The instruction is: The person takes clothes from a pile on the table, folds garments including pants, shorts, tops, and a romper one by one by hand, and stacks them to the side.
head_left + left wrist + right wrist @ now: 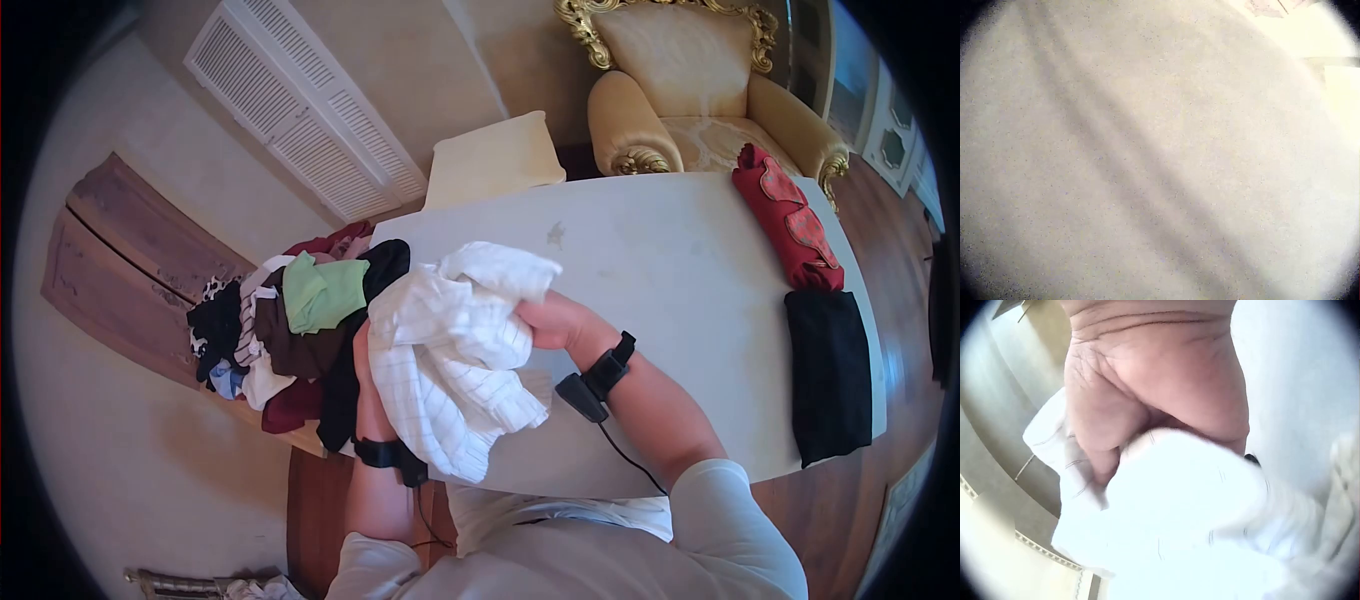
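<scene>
A crumpled white garment (450, 350) with thin dark check lines is bunched up over the near side of the table. At its right side, my right hand (548, 318) grips the cloth. In the right wrist view the fingers of the right hand (1154, 394) curl into the white fabric. My left hand (364, 345) is at the garment's left edge, its fingers hidden behind the cloth. Pale fabric with a blurred double stripe fills most of the left wrist view.
A heap of mixed clothes (290, 330), with a light green piece (325, 292) on top, lies at the left. Along the right edge of the white table (640, 240) lie a folded red garment (790, 220) and a folded black one (828, 375). Behind stands a gold armchair (700, 80).
</scene>
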Demonstrator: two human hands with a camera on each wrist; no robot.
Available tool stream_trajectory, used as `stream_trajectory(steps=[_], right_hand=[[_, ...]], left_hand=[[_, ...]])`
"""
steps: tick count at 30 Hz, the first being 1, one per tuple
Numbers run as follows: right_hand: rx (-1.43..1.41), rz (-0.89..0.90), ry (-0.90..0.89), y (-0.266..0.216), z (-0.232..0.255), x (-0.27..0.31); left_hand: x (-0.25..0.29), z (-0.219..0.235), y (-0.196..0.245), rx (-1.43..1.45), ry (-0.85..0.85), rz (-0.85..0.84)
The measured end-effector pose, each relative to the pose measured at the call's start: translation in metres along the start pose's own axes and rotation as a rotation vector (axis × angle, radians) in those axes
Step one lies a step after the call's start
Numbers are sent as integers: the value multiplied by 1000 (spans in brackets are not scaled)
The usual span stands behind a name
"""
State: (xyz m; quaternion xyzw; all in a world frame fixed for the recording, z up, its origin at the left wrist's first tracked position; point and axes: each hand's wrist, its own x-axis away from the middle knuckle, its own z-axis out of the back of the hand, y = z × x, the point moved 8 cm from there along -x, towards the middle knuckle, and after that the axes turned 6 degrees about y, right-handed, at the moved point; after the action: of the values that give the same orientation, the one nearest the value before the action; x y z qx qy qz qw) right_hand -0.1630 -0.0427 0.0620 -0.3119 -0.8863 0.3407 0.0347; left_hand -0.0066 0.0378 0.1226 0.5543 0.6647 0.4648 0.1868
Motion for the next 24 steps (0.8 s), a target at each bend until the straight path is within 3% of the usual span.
stream_trajectory(steps=[2,3,4,5,7,9,11,13,15,17,19,20,21,22,23,24], right_hand=[[51,63,222,-24,4,-4],[49,67,224,-34,4,-4],[30,49,258,-43,5,-3],[12,28,292,-49,6,0],[-27,75,295,-59,2,6],[-70,100,301,-66,4,6],[-31,123,373,-75,-1,11],[9,145,451,-81,8,13],[37,332,594,-94,38,18],[76,365,664,-105,47,27],[307,549,840,-129,52,43],[446,602,926,-137,50,48],[449,599,926,-138,49,49],[518,608,811,-140,38,46],[584,614,696,-142,26,43],[585,612,695,-142,21,46]], left_hand=[[-9,6,3,-73,68,7],[-13,9,5,-110,100,9],[-25,12,20,4,136,-172],[-26,17,16,2,132,-172],[-8,25,28,-147,298,-468],[2,19,23,-180,282,-552],[17,-15,10,-388,-92,-584],[27,-16,-4,-449,-154,-506],[34,-17,-44,-828,-359,-190],[45,-23,-52,-824,-414,-131],[54,-21,-54,-1459,-420,-183],[55,-17,-53,-1457,-418,-180],[59,-19,-50,-1588,-469,-342],[64,-21,-50,-1714,-518,-510],[64,-16,-52,-1712,-517,-508],[65,-12,-54,-1750,-511,-551]])
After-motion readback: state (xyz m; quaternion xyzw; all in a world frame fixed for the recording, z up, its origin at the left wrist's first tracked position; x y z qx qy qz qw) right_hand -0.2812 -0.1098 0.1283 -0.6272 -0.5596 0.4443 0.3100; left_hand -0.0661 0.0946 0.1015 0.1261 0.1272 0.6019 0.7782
